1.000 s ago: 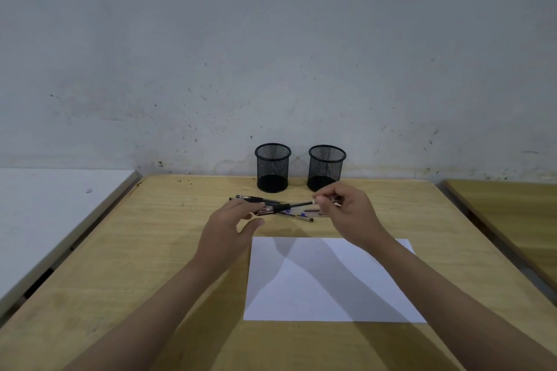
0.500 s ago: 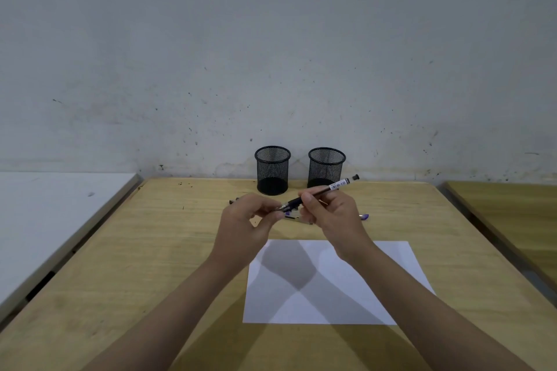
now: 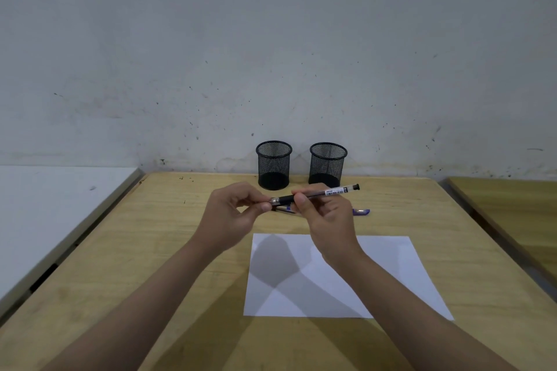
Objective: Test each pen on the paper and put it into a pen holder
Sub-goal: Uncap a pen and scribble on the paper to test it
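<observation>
A black gel pen is held level above the table, in front of the two black mesh pen holders. My right hand grips its barrel, and my left hand pinches the cap end at its left. Behind my hands several other pens lie on the wood, mostly hidden. The white sheet of paper lies flat below my hands, with their shadows on it. Both holders look empty.
The wooden table reaches a stained grey wall behind the holders. A white table stands to the left across a narrow gap, and another wooden table stands to the right.
My right hand picked one black pen out of the pile and lifted it. My left hand came up and closed on the pen's left end. Both hands now hold it level.
</observation>
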`<state>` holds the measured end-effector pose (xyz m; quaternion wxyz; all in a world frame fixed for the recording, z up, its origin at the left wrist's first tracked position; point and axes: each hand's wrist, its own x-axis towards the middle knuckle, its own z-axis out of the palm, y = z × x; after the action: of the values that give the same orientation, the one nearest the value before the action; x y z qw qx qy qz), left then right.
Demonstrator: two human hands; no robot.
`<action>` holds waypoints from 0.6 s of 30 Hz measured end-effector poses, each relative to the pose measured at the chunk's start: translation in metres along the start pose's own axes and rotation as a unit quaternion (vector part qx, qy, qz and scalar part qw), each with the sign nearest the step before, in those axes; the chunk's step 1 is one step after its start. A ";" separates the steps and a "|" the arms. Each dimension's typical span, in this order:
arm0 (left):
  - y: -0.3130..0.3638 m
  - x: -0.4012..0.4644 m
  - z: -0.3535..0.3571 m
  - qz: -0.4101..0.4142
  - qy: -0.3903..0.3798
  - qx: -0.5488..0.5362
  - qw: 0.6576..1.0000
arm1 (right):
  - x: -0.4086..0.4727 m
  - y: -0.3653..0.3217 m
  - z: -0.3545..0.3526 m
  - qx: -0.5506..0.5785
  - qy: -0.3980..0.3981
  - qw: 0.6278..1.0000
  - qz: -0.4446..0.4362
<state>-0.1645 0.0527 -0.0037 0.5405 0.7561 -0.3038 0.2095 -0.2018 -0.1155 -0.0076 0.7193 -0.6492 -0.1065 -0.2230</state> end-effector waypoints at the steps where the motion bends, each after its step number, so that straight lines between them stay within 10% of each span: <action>1: -0.001 0.001 -0.002 -0.008 -0.005 -0.006 1.000 | -0.001 0.000 0.000 -0.010 -0.003 1.000 -0.010; 9: -0.001 0.005 -0.012 -0.038 -0.066 -0.012 0.997 | -0.017 0.001 0.002 -0.068 0.016 0.990 -0.122; 13: -0.035 -0.007 -0.077 -0.138 0.048 0.117 0.982 | 0.001 -0.037 -0.050 0.007 0.160 0.976 -0.149; 18: -0.051 -0.017 -0.067 -0.173 0.063 0.190 0.964 | 0.002 -0.024 -0.037 -0.018 0.156 0.985 -0.070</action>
<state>-0.1416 0.1317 -0.0278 0.4332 0.8711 -0.0879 0.2138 -0.2164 -0.1536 0.0094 0.6976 -0.6107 -0.0342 -0.3732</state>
